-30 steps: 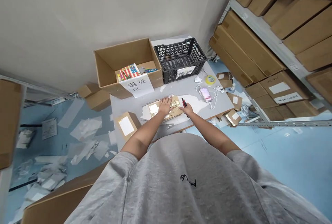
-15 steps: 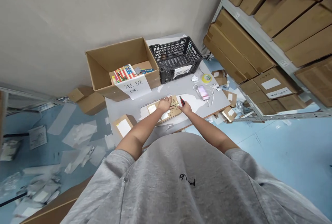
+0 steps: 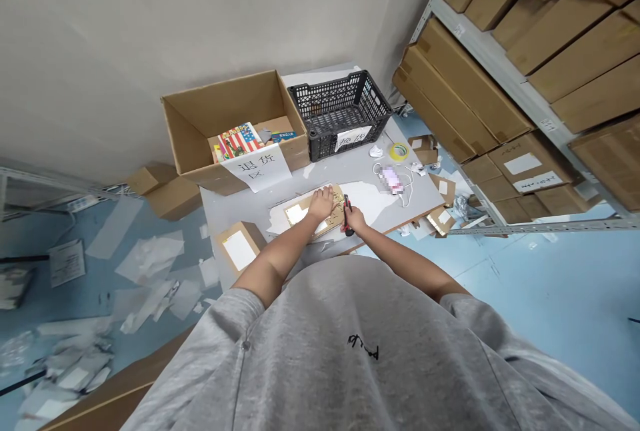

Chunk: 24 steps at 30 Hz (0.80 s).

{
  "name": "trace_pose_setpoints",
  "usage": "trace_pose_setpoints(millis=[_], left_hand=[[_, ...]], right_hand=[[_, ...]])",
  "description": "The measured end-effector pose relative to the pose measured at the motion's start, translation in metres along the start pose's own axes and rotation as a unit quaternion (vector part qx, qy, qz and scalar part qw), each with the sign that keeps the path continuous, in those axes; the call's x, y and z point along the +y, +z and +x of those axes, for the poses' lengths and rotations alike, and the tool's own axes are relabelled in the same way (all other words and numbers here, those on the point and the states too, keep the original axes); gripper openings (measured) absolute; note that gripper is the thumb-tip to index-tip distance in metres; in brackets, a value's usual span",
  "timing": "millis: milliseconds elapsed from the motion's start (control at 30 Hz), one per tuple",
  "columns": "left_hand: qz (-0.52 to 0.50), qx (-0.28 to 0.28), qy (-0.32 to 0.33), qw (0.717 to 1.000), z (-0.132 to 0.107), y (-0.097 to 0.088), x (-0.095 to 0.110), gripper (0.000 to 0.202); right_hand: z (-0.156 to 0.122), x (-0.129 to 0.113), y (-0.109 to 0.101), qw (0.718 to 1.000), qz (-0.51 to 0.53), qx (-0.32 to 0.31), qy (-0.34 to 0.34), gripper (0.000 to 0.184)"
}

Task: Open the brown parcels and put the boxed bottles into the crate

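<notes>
My left hand point(image 3: 321, 203) lies with its fingers stretched out on a small cardboard box point(image 3: 334, 220), pressing on its top. The box bears a white label point(image 3: 295, 213) and dark handwriting, and part of it is hidden under that hand. Closed around a red and black utility knife point(image 3: 348, 223), my right hand point(image 3: 357, 219) is at the right end of the box. Whether the blade touches the cardboard I cannot tell. White paper point(image 3: 367, 199) lies beneath the box on the grey table point(image 3: 305, 181).
A large open carton point(image 3: 225, 101) with books and a black plastic crate point(image 3: 323, 146) stand at the back. A yellow tape roll point(image 3: 399, 151) and a phone with cable point(image 3: 391, 179) lie right. Another small box point(image 3: 240, 248) sits left. Shelves of cartons point(image 3: 475, 91) rise right.
My right hand has swung the utility knife round, so its body now lies along the box's right end instead of pointing away. The left hand has shifted slightly, and its fingers are flatter.
</notes>
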<state>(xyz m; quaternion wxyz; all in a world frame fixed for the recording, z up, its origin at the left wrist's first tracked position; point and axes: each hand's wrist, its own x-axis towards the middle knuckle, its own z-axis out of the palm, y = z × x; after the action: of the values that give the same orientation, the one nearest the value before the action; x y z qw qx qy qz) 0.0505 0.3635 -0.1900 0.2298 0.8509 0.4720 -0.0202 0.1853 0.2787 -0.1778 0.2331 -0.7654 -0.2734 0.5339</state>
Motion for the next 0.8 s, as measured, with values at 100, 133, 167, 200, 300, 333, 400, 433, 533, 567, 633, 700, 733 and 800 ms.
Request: trace_pose_setpoints(millis=[100, 133, 167, 200, 300, 333, 400, 433, 533, 567, 633, 700, 733, 800], left_hand=[[0.033, -0.014, -0.003, 0.999, 0.006, -0.001, -0.002, 0.079], [0.041, -0.018, -0.002, 0.999, 0.008, -0.002, -0.002, 0.079], [0.047, -0.021, -0.002, 0.999, 0.010, -0.002, -0.003, 0.079], [0.053, -0.023, -0.001, 0.998, 0.011, -0.002, -0.003, 0.078], [0.070, -0.021, 0.010, 0.997, 0.016, -0.002, -0.006, 0.075], [0.076, -0.016, 0.015, 0.997, 0.018, -0.002, -0.007, 0.074], [0.086, -0.004, 0.023, 0.996, 0.022, -0.003, -0.009, 0.071], [0.090, 0.001, 0.023, 0.996, 0.024, -0.004, -0.010, 0.069], [0.088, 0.004, 0.010, 0.996, 0.027, -0.006, -0.012, 0.061], [0.085, 0.004, 0.009, 0.996, 0.026, -0.006, -0.013, 0.060], [0.076, 0.013, 0.015, 0.997, 0.023, -0.005, -0.013, 0.059], [0.070, 0.038, 0.022, 0.997, 0.019, -0.001, -0.013, 0.063], [0.067, 0.052, 0.024, 0.996, 0.016, 0.002, -0.014, 0.067], [0.061, 0.079, 0.031, 0.995, 0.011, 0.008, -0.014, 0.074]], right_hand=[[0.004, -0.005, 0.002, 1.000, -0.006, 0.006, -0.003, 0.041], [0.005, -0.006, 0.003, 1.000, -0.011, 0.008, -0.006, 0.039], [0.006, -0.008, 0.003, 1.000, -0.015, 0.011, -0.009, 0.039], [0.008, -0.009, 0.004, 1.000, -0.019, 0.015, -0.010, 0.039], [0.010, -0.011, 0.004, 1.000, -0.015, 0.021, -0.012, 0.038], [0.010, -0.011, 0.004, 1.000, -0.011, 0.020, -0.013, 0.036], [0.010, -0.012, 0.002, 1.000, -0.003, 0.014, -0.015, 0.033], [0.009, -0.012, 0.002, 1.000, -0.001, 0.013, -0.015, 0.032], [0.009, -0.015, 0.002, 1.000, 0.001, 0.023, -0.006, 0.030], [0.009, -0.017, 0.003, 1.000, 0.003, 0.027, -0.002, 0.030], [0.010, -0.020, 0.005, 0.999, 0.013, 0.029, 0.004, 0.030], [0.010, -0.020, 0.006, 0.999, 0.028, 0.022, 0.008, 0.030], [0.010, -0.018, 0.005, 0.999, 0.037, 0.017, 0.010, 0.030], [0.008, -0.011, -0.001, 0.999, 0.049, 0.016, 0.008, 0.032]])
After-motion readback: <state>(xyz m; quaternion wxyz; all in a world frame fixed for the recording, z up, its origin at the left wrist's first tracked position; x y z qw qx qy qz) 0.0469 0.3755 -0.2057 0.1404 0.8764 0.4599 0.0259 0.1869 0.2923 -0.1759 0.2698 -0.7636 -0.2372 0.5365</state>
